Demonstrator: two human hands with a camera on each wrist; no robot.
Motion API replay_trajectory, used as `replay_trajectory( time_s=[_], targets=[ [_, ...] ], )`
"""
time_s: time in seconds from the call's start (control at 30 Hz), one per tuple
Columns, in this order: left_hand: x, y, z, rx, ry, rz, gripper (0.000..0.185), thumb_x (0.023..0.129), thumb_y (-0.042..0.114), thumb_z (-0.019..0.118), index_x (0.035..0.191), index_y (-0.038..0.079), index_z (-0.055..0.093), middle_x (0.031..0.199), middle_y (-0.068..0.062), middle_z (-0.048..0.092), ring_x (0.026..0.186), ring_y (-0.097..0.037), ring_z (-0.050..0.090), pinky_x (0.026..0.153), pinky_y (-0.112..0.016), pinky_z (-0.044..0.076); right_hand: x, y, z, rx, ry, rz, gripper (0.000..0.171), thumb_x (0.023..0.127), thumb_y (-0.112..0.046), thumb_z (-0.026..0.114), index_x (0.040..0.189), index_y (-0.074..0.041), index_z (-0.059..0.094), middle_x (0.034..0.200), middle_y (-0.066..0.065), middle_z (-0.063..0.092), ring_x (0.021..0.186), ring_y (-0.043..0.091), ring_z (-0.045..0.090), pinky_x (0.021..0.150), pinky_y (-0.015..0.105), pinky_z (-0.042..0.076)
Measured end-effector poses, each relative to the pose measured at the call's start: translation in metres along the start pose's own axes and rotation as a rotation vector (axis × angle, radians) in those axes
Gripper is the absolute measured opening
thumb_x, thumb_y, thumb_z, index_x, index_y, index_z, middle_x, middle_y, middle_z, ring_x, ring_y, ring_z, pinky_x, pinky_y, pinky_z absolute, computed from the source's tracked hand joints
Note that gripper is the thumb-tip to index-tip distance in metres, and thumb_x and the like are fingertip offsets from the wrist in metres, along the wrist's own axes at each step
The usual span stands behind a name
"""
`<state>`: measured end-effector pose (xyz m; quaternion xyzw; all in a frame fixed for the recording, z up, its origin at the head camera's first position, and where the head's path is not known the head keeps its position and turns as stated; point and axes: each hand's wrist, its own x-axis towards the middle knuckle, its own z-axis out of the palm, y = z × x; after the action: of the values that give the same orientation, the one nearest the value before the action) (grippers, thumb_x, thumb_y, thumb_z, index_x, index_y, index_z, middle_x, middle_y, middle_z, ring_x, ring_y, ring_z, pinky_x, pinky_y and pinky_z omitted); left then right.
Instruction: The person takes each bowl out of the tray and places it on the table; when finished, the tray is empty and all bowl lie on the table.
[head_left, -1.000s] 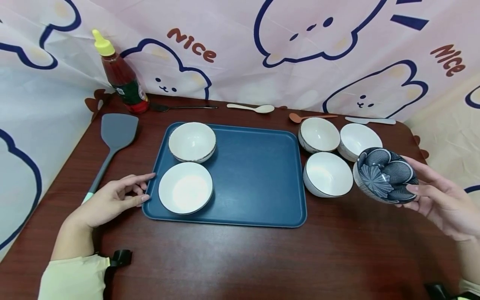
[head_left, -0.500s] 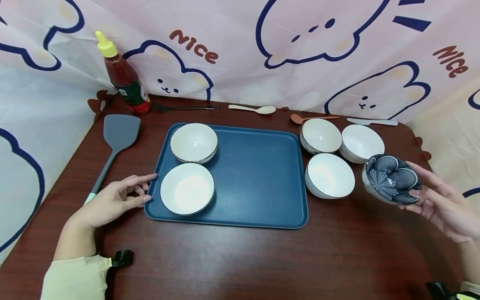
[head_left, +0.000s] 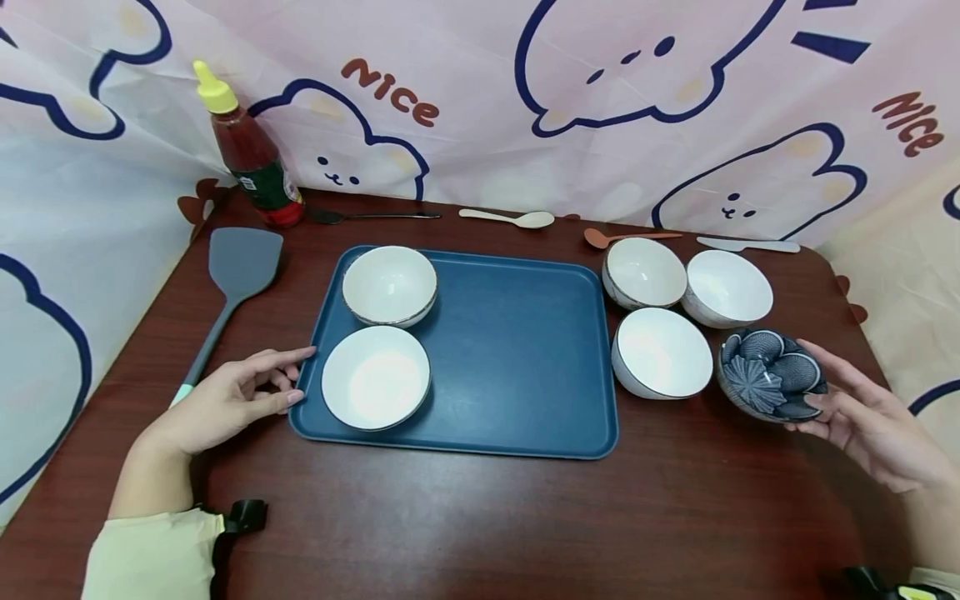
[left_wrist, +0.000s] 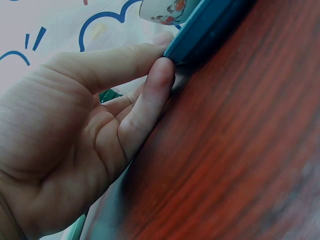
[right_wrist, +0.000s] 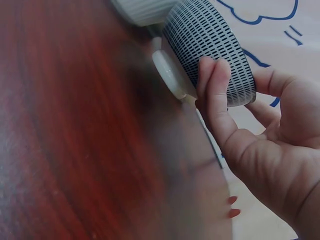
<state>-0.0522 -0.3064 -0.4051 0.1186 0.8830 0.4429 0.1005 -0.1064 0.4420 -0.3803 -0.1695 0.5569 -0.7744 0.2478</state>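
Note:
In the head view my left hand (head_left: 225, 404) is at the left edge of the blue tray (head_left: 517, 358). The left wrist view has its thumb and fingers pinching the tray's rim (left_wrist: 187, 37). Two white bowls sit on the tray's left side, a rear bowl (head_left: 390, 286) and a front bowl (head_left: 376, 377). At the right, my right hand (head_left: 870, 417) grips a bowl (head_left: 768, 375) with a dark blue patterned inside. The right wrist view shows the dashed outside of this patterned bowl (right_wrist: 210, 45) between fingers and thumb; contact with the table is unclear.
Right of the tray stand three bowls: a rear one (head_left: 643, 273), a front one (head_left: 662, 354) and a right one (head_left: 727, 288). Along the back lie a dark fork-like utensil (head_left: 375, 217), white spoon (head_left: 517, 218), brown spoon (head_left: 622, 237) and knife (head_left: 750, 245). A spatula (head_left: 243, 262) and sauce bottle (head_left: 255, 167) are left.
My right hand has lowered the patterned bowl toward the table, first shifting slightly right, then back left beside the front white bowl. My left hand stays at the tray's edge.

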Motion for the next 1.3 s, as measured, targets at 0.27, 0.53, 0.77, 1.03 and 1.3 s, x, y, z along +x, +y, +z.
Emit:
replay_trajectory(
  time_s=[0.27,0.53,0.77,1.03,1.3],
  targets=[
    [-0.001,-0.001,0.003,-0.001,0.007,-0.01,0.054,0.095,0.012,0.068,0.146,0.013,0.051,0.105,-0.004,0.056,0.091,-0.006,0.055,0.068,-0.019,0.049,0.007,0.004,-0.004,-0.058,0.016,0.021,0.066,0.101,0.017,0.014,0.16,-0.008,0.0,0.135,0.004,0.051,0.104,0.019,0.069,0.086,0.035,0.058],
    [0.001,-0.002,0.003,-0.026,0.0,0.014,0.052,0.095,0.01,0.067,0.145,0.012,0.052,0.104,-0.004,0.056,0.09,-0.007,0.056,0.067,-0.019,0.049,0.008,0.007,-0.009,0.02,-0.029,0.001,0.069,0.099,0.019,0.01,0.161,-0.009,0.0,0.141,0.006,0.05,0.11,0.023,0.068,0.088,0.037,0.057],
    [0.003,-0.001,0.003,-0.012,0.0,0.008,0.052,0.096,0.012,0.067,0.145,0.013,0.052,0.104,-0.004,0.056,0.09,-0.007,0.055,0.064,-0.021,0.049,0.004,0.006,-0.009,-0.026,0.007,0.009,0.069,0.1,0.019,0.016,0.161,-0.011,0.003,0.137,0.008,0.058,0.103,0.032,0.072,0.084,0.037,0.058],
    [0.004,-0.002,0.002,-0.006,-0.003,0.007,0.052,0.096,0.012,0.067,0.145,0.013,0.051,0.103,-0.003,0.057,0.09,-0.006,0.055,0.065,-0.021,0.049,-0.009,-0.006,-0.01,-0.166,0.357,0.006,0.051,0.105,0.006,0.032,0.15,-0.017,0.043,0.119,-0.003,0.07,0.077,0.021,0.073,0.069,0.024,0.058],
    [0.002,-0.004,0.0,-0.01,-0.002,0.004,0.052,0.096,0.012,0.067,0.145,0.013,0.051,0.104,-0.003,0.056,0.09,-0.006,0.055,0.066,-0.02,0.049,-0.003,-0.013,0.006,-0.263,0.397,0.009,0.049,0.105,0.005,0.036,0.149,-0.015,0.045,0.122,-0.005,0.069,0.079,0.017,0.071,0.069,0.02,0.057]
  ],
)
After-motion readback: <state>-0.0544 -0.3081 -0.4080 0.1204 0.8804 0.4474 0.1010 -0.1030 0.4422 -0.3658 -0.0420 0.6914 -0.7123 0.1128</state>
